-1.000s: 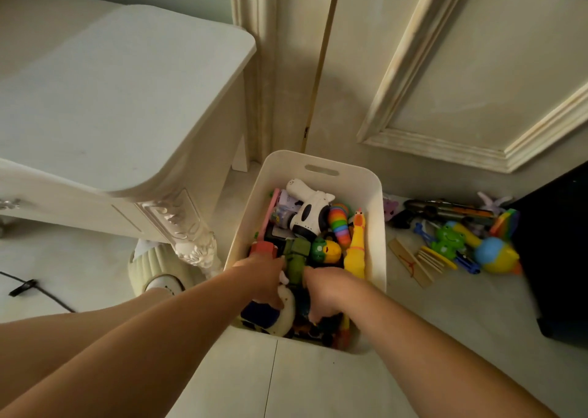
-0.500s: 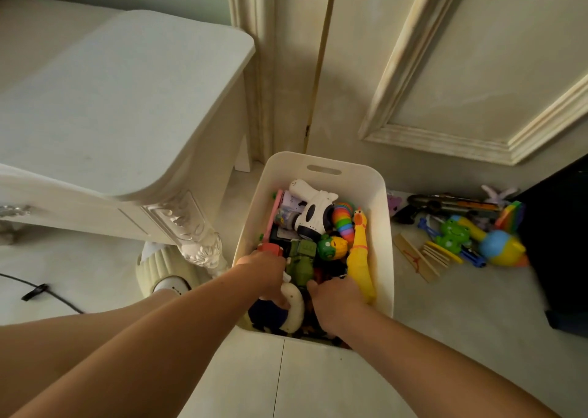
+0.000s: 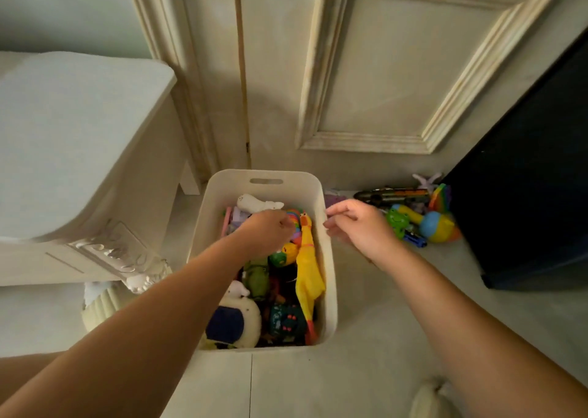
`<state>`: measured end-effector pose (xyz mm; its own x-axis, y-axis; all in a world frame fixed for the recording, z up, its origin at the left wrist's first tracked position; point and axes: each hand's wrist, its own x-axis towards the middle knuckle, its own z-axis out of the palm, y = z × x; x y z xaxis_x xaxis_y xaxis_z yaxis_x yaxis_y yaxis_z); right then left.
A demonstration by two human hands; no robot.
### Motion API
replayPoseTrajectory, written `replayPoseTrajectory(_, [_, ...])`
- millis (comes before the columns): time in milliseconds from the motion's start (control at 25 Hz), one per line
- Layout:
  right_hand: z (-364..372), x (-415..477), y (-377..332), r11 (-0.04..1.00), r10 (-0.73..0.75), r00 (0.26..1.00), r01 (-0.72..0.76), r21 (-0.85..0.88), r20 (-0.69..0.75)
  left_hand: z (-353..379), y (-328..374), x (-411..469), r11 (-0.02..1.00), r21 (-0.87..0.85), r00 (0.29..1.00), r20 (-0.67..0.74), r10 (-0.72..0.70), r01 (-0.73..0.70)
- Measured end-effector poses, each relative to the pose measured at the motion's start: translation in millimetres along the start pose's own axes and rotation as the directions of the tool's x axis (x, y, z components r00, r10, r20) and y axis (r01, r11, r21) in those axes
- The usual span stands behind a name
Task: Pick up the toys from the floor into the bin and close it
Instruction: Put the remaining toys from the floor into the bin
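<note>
Finds both grips gone from the near end of the bin [image 3: 327, 290], where half a second back they sat buried among the toys. Sees right grip [image 3: 359, 226] now outside, just past the right wall, fingers loosely curled and apart, holding nothing visible. Sees left grip [image 3: 270, 233] shifted to the far half, knuckles up, fingers curled down onto the heap; cannot tell whether clamped on anything. Logs chicken [image 3: 307, 271] just right of and nearer than left grip, lying along the right wall. Places the remaining floor toys right of right grip: frog [image 3: 397, 220] nearest, almost at the fingertips, blue-yellow toy [image 3: 436, 226] past it, dark long toy [image 3: 394, 194] beyond, toward the door. Reads the change as packing-down over and the next pickup starting; judges frog the likely target. Puts the task at partway: bin close to full, floor pile not yet cleared, closing not begun. Finds no lid in view.
</note>
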<state>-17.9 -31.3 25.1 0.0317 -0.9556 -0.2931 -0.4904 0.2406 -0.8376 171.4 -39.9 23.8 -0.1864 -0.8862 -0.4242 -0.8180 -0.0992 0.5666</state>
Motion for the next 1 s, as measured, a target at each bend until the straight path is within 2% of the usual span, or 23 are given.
replayPoseTrajectory(120, [-51.4,16.0,34.0,0.94,0.187,0.94,-0.088,0.329,-0.285,19.0,39.3,13.2,0.971,-0.218,0.995,-0.025,0.096,-0.099])
replayPoseTrajectory(240, [-86.7,34.2,101.5,0.866,0.411,0.826,-0.221,0.449,-0.385,49.9,71.5,32.8,0.935,-0.327,0.989,-0.004,0.145,-0.138])
replayPoseTrajectory(320, [-92.5,43.1,154.4,0.871,0.47,0.791,-0.346,0.348,-0.39,75.1,85.1,47.3,0.936,-0.336,0.989,0.058,0.136,-0.109])
replayPoseTrajectory(400, [-85.0,50.1,191.4,0.887,0.462,0.82,-0.432,0.165,-0.338,97.6,93.0,67.3,0.946,-0.317,0.99,0.1,0.102,-0.065])
replayPoseTrajectory(440, [-79.5,57.2,206.1,0.897,0.424,0.847,-0.443,0.015,-0.32,106.4,96.5,80.5,0.958,-0.284,0.989,0.122,0.083,-0.045])
replayPoseTrajectory(520, [-66.7,72.9,218.5,0.854,0.282,0.913,-0.379,-0.357,-0.295,115.7,102.3,107.0,0.983,-0.18,0.986,0.154,0.067,-0.039])
replayPoseTrajectory(600, [-57.7,92.4,225.5,0.744,0.192,0.948,-0.31,-0.592,-0.255,120.0,107.0,131.4,0.982,-0.189,0.987,0.157,0.029,0.001])
replayPoseTrajectory(800, [-34.9,129.1,246.8,0.626,0.242,0.954,-0.294,-0.722,-0.178,128.5,101.6,164.7,0.945,-0.288,0.981,0.156,-0.115,0.156])
replayPoseTrajectory(880, [-26.1,131.7,252.5,0.642,0.229,0.935,-0.355,-0.68,-0.272,129.4,99.6,168.2,0.914,-0.32,0.961,0.195,-0.194,0.249])
replayPoseTrajectory(1000, [-20.9,133.6,253.8,0.696,0.176,0.891,-0.413,-0.587,-0.419,135.1,104.1,168.3,0.856,-0.428,0.952,0.225,-0.209,0.289])
